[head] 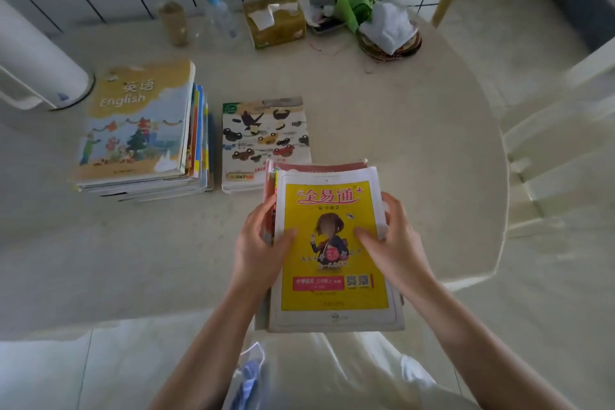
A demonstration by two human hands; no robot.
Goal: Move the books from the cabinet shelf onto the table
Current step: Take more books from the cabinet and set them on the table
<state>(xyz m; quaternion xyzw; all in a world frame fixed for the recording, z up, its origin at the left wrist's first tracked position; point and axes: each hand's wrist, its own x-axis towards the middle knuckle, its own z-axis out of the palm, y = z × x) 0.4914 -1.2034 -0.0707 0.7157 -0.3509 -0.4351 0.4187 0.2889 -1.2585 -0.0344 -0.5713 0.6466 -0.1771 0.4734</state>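
I hold a stack of books between both hands over the near edge of the round pale table [416, 130]. The top one is a yellow-covered book [332, 263] with a white border. My left hand [258, 243] grips the stack's left side, thumb on the cover. My right hand [392, 240] grips its right side, thumb on the cover too. On the table lie a tall pile topped by an English textbook [136, 123] at the left and a smaller pile topped by a car-picture book [264, 143] in the middle. No cabinet shelf is in view.
Along the tiled wall stand a jar [173, 23], a spray bottle [216, 7], a tissue box [274, 22], a green bag [354, 2] and a basket with white cloth [389, 33]. A white appliance [36, 60] is at the left. Pale chairs [549, 150] stand right.
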